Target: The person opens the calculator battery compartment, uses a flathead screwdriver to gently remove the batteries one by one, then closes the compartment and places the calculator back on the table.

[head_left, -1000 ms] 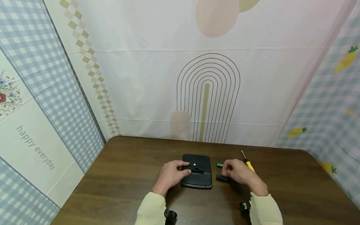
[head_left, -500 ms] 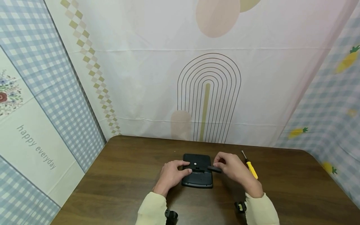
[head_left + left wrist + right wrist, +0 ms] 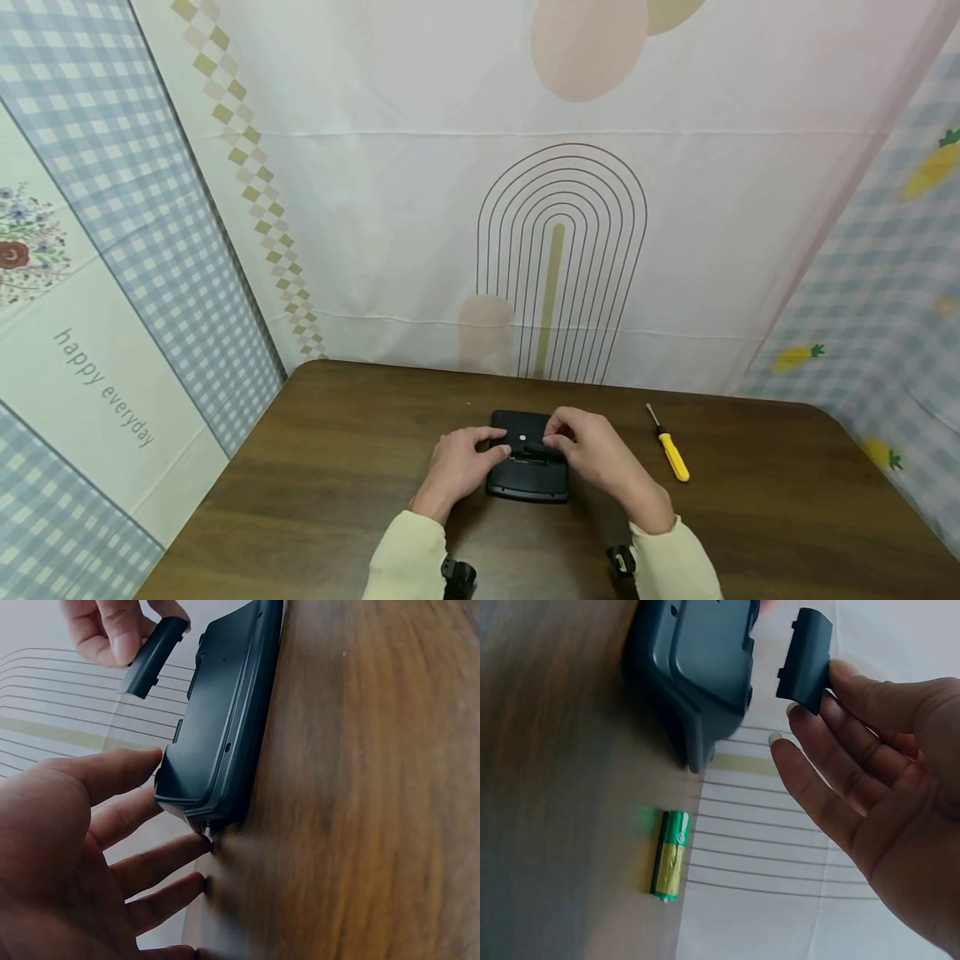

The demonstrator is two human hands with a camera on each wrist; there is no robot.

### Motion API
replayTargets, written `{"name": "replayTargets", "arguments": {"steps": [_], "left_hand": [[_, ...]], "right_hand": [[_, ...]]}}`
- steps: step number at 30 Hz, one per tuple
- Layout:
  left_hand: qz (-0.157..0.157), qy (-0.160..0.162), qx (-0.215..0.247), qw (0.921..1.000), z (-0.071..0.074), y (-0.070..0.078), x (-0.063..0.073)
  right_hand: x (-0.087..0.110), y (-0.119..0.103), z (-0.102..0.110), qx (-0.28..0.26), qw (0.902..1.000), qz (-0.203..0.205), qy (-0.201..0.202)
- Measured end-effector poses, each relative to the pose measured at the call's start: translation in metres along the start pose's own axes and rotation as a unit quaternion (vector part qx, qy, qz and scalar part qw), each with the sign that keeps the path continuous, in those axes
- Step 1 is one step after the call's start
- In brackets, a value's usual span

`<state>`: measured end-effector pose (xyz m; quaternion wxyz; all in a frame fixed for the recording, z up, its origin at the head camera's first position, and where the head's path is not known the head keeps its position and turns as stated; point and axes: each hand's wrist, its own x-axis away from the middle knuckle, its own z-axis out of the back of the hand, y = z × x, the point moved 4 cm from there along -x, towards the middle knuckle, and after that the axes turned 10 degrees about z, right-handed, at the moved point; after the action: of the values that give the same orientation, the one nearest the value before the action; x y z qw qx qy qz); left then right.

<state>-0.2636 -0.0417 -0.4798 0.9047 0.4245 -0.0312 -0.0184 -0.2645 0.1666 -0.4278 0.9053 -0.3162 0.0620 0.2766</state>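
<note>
A black calculator (image 3: pixel 528 482) lies back side up on the wooden table, with a narrow battery slot across its middle. My left hand (image 3: pixel 453 468) rests at its left side. Thumb and index finger press on its back, while the other fingers reach down to the tabletop. Above the slot, my right hand (image 3: pixel 592 450) pinches a small curved black battery cover (image 3: pixel 808 658) between thumb and fingers. The cover is tilted and apart from the calculator; its small tabs show in both wrist views. A green and gold battery (image 3: pixel 671 855) lies right of the calculator, hidden behind my right hand in the head view.
A yellow-handled screwdriver (image 3: pixel 672 454) lies on the table (image 3: pixel 337 467) to the right of my right hand, shaft pointing away. A patterned white cloth (image 3: pixel 390 233) hangs behind the table's far edge, with checked cloths at both sides.
My right hand has picked up the battery cover from the table right of the calculator and carried it left over the slot. My left hand stays where it was.
</note>
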Motion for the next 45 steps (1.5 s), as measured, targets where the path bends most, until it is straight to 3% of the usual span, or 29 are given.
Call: {"name": "replayTargets", "arguments": {"steps": [13,45], "left_hand": [[-0.004,0.004,-0.004,1.0000,0.000,0.001,-0.001],[-0.013,0.003,0.000,0.9999,0.002,0.000,0.000]], "right_hand": [[-0.004,-0.007,-0.011,0.014,0.9984,0.054,-0.001],[-0.007,-0.009,-0.024,0.035,0.9980,0.051,-0.014]]}}
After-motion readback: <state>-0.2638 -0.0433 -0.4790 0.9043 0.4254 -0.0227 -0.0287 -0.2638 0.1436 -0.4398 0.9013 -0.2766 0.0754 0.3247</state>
